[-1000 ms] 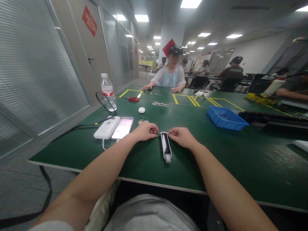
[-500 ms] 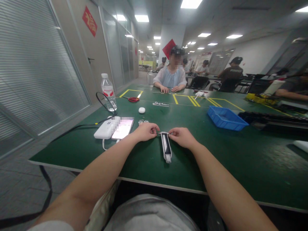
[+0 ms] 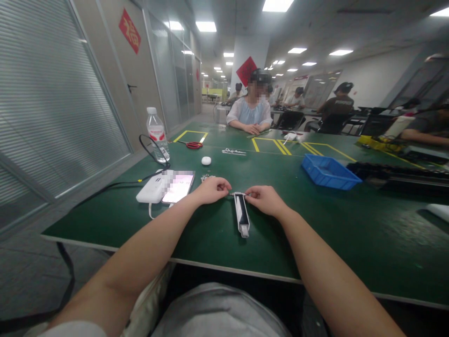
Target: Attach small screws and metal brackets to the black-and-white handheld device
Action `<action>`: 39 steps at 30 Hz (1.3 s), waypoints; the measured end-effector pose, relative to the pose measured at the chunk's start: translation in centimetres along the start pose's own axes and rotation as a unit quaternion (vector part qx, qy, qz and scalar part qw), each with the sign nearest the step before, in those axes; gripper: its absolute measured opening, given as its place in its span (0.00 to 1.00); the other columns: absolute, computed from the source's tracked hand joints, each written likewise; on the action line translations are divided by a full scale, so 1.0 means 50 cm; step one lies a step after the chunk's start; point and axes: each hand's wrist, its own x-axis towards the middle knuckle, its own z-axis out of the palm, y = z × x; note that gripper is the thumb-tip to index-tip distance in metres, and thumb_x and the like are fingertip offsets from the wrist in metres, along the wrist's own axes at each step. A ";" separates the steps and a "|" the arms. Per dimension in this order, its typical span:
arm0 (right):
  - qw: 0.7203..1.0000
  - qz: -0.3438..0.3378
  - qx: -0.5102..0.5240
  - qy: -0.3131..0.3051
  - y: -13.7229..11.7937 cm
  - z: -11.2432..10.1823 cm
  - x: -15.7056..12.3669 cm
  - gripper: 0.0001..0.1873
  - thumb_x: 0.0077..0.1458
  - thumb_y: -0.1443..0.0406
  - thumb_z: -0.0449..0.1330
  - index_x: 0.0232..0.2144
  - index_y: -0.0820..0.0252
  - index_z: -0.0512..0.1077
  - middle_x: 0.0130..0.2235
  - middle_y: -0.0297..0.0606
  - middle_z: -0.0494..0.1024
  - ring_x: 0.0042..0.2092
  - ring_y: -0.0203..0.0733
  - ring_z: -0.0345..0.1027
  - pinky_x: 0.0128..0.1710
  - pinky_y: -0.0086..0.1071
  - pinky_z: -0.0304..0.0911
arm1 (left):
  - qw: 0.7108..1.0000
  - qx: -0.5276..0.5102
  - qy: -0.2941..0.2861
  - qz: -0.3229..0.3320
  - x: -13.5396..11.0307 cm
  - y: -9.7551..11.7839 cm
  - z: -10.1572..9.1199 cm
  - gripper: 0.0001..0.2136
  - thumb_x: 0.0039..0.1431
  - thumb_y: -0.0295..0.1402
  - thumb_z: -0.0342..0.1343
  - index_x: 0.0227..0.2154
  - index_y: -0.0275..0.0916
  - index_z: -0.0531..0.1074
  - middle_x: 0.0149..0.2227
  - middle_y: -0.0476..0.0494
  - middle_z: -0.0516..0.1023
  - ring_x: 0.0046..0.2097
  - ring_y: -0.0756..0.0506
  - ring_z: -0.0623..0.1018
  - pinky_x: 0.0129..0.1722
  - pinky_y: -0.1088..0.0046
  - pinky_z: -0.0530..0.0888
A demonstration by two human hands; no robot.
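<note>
A slim white device with a long black panel (image 3: 242,209) lies on the green table (image 3: 210,238), its narrow tip pointing toward me. Across its far end runs a thin metallic piece (image 3: 232,193), too small to make out fully. My left hand (image 3: 212,191) is closed, thumb and fingertips pinching this piece's left end. On the other side my right hand (image 3: 265,198) is pinched closed at the right end, beside the device's top corner. What sits between the right fingertips is mostly hidden. Small pale parts (image 3: 207,177) lie just beyond my left hand.
To the left are a phone (image 3: 179,187), a white power bank (image 3: 154,187) with cables, and a water bottle (image 3: 157,135). Farther out lie a white earbud case (image 3: 206,160) and red-handled scissors (image 3: 194,145). A blue bin (image 3: 329,172) stands right. A person (image 3: 249,112) sits opposite.
My hands stay nearly still at the device's far end. The person opposite has brought both hands together on the table, where they were apart before.
</note>
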 end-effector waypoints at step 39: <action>1.000 -0.003 -0.002 -0.001 0.005 0.003 0.002 0.12 0.50 0.60 0.56 0.32 0.60 0.77 0.24 0.33 0.74 0.25 0.33 0.63 0.26 0.27 0.55 | 1.000 -0.006 -0.024 0.011 -0.003 0.008 -0.005 0.09 0.45 0.27 0.60 0.32 0.33 0.74 0.31 0.45 0.78 0.30 0.51 0.74 0.32 0.76 0.71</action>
